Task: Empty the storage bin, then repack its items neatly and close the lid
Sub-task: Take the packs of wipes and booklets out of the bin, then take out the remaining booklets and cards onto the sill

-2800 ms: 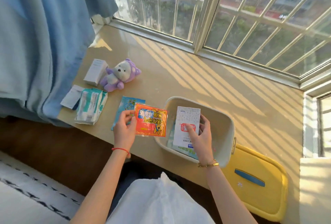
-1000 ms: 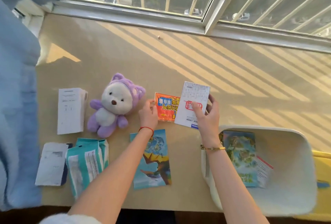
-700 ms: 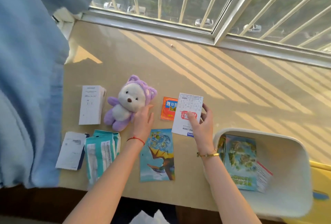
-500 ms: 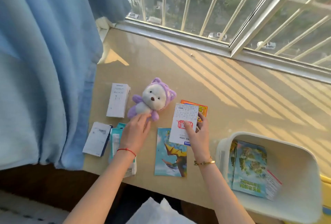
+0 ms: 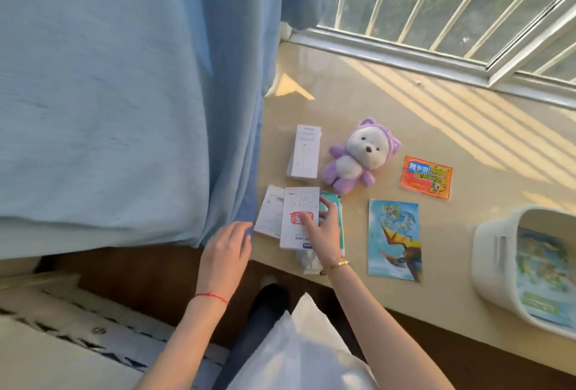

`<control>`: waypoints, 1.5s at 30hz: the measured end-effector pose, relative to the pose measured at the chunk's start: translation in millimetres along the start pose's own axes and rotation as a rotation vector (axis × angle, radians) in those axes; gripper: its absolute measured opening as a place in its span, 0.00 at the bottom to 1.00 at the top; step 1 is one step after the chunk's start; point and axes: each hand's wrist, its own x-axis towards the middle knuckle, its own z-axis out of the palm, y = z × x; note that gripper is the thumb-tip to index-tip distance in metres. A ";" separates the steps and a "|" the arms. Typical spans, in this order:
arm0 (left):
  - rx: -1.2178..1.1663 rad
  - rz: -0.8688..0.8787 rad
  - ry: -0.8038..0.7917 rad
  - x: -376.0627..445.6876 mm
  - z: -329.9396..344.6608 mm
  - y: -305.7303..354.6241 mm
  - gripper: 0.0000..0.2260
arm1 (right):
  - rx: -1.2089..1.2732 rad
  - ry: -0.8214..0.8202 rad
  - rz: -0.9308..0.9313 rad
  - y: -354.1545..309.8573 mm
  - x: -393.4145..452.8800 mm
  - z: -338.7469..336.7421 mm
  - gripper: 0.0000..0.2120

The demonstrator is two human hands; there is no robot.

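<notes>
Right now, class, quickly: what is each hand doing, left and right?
Left hand: open, fingers relaxed, holding nothing, at the curtain edge.
Right hand: holds the white packet over the teal pack.

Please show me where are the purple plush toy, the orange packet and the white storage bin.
purple plush toy (image 5: 361, 156): head view, on its white face.
orange packet (image 5: 426, 177): head view, on the middle of its printed front.
white storage bin (image 5: 495, 249): head view, on its left outer wall.

We lose the storage bin (image 5: 498, 262) past the picture's right edge, and our right hand (image 5: 322, 233) plus the white packet (image 5: 299, 218) cover most of the teal pack (image 5: 331, 202).
</notes>
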 end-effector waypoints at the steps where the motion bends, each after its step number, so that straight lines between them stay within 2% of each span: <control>1: 0.000 -0.002 -0.013 -1.0 -1.2 -11.8 0.11 | -0.025 0.012 0.011 6.5 4.0 16.5 0.25; 5: -0.008 0.050 -0.043 -0.1 0.0 -48.3 0.10 | -0.129 0.068 0.016 29.9 26.0 67.2 0.28; 10: -0.037 0.066 -0.054 6.7 5.1 -70.7 0.11 | -0.306 0.135 0.007 51.9 42.0 98.5 0.28; 17: -0.030 0.090 -0.076 14.3 6.0 -86.1 0.11 | -0.750 0.147 -0.043 59.6 38.8 102.4 0.26; 23: 0.001 0.142 -0.052 14.3 -9.4 -80.5 0.11 | -0.823 0.144 -0.131 36.8 14.3 85.3 0.20; 27: 0.026 0.199 -0.043 10.6 -25.9 -58.0 0.11 | -0.875 0.218 -0.318 17.8 -35.1 39.9 0.18; 31: 0.039 0.256 -0.053 1.6 -36.2 -24.0 0.11 | -0.891 0.265 -0.423 8.2 -91.4 -24.2 0.16; 38: 0.061 0.353 -0.069 -35.1 -29.0 66.5 0.15 | -0.916 0.359 -0.467 15.2 -171.7 -149.9 0.16; 45: -0.008 0.371 -0.088 -96.2 13.2 189.8 0.14 | -0.964 0.413 -0.476 41.8 -227.3 -306.2 0.16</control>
